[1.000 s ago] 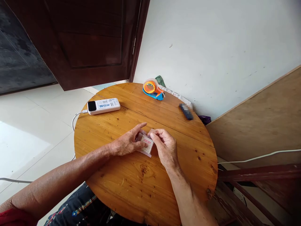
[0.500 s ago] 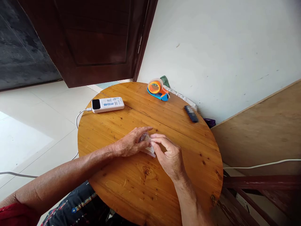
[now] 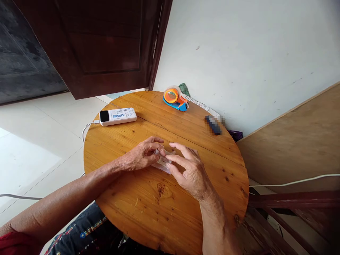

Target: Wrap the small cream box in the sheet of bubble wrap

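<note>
A small clear plastic packet (image 3: 163,163) lies low over the middle of the round wooden table, partly covered by my fingers. At its left end, my left hand (image 3: 145,154) is closed with thumb and index finger on the plastic. My right hand (image 3: 190,168) is at the packet's right side, its fingers spread apart and curved. The right thumb and index tips are close to the packet's edge; whether they touch it I cannot tell. What is inside the packet is too unclear to name.
On the wooden table (image 3: 127,205) lies a white power bank (image 3: 122,117) with a cable at the left. An orange and blue tape dispenser (image 3: 175,99) stands at the back. A dark, blurred-out object (image 3: 213,125) lies at the back right, near the wall.
My right fingers have spread and come slightly off the packet, where they were pinching before. My left fingers have curled in closer over it. The view has shifted slightly.
</note>
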